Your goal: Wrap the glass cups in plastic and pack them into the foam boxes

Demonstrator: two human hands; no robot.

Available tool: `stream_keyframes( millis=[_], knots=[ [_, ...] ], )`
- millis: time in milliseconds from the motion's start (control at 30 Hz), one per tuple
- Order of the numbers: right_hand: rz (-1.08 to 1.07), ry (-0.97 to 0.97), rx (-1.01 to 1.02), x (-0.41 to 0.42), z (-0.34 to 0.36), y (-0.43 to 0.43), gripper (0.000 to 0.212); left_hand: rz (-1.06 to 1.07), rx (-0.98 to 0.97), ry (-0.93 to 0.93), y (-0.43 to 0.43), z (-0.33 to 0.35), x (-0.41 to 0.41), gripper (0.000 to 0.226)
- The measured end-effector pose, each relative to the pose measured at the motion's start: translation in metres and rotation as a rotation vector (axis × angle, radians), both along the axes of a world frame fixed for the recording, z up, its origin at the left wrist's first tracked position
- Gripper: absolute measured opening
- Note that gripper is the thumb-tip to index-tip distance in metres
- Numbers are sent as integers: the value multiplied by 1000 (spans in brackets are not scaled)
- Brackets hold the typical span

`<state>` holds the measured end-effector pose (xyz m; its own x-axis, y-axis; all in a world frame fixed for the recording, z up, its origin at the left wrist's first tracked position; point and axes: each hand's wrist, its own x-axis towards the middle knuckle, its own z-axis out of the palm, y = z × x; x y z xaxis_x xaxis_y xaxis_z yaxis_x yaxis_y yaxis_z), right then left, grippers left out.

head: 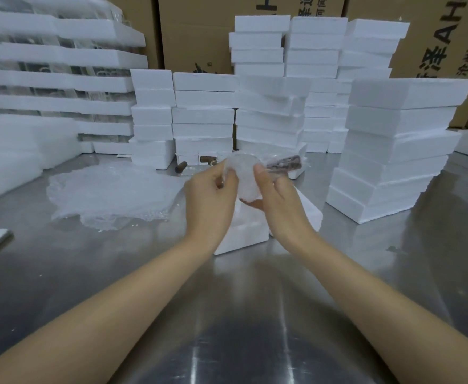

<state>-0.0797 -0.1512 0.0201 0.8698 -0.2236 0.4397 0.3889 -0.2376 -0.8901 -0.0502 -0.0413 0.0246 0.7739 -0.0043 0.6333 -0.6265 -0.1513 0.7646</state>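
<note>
The glass cup is in the air between both hands, just above an open foam box that sits on the worktop. The left hand pinches the plastic wrap at the cup's left edge. The right hand has its grip curled round the right side, with the thumb laid on the front.

The step in hand looks like closing the wrap before the cup goes down into the box. It would go best if the right hand's grip took the weight while the left drew the loose edge taut and tucked it flat. That leaves no bare glass and no bulky fold to jam against the foam. The handle should be covered too, and turned to suit the box's hollow, which the hands hide.

The cup shows as a pale, cloudy round under the wrap. A brown handle sticks out to the right under crinkled film.

A loose heap of plastic sheets lies to the left. A second brown handle lies near the foot of the stacked foam boxes, and cardboard cartons stand behind.
</note>
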Motion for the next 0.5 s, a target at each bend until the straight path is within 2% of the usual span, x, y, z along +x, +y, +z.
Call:
stream_keyframes(
  millis=[67, 100, 167, 233, 300, 367, 433, 500],
  knots=[
    [-134, -24, 25, 1, 2, -7, 45, -76, 51, 26, -4, -2, -5, 11],
    [-185, -29, 36, 2, 3, -11, 40, -46, 136, 35, -5, -2, -7, 13],
    [-218, -30, 22, 4, 5, -18, 32, 14, 314, 41, -5, -3, -6, 44],
    [-209, -19, -1, 4, 6, -24, 27, -51, 329, 36, -4, 0, -1, 52],
    [-212, -10, -71, 5, 5, -26, 24, -195, 302, 35, 1, 3, 4, 48],
    [-236, -8, -178, 7, 2, -25, 25, -266, 371, -17, 5, 5, 7, 44],
    [-249, 0, -202, 8, 2, -23, 25, -244, 435, -153, 7, 5, 6, 20],
    [-266, -4, -220, 9, 3, -22, 14, -186, 437, -205, 6, 5, 6, 19]
  ],
)
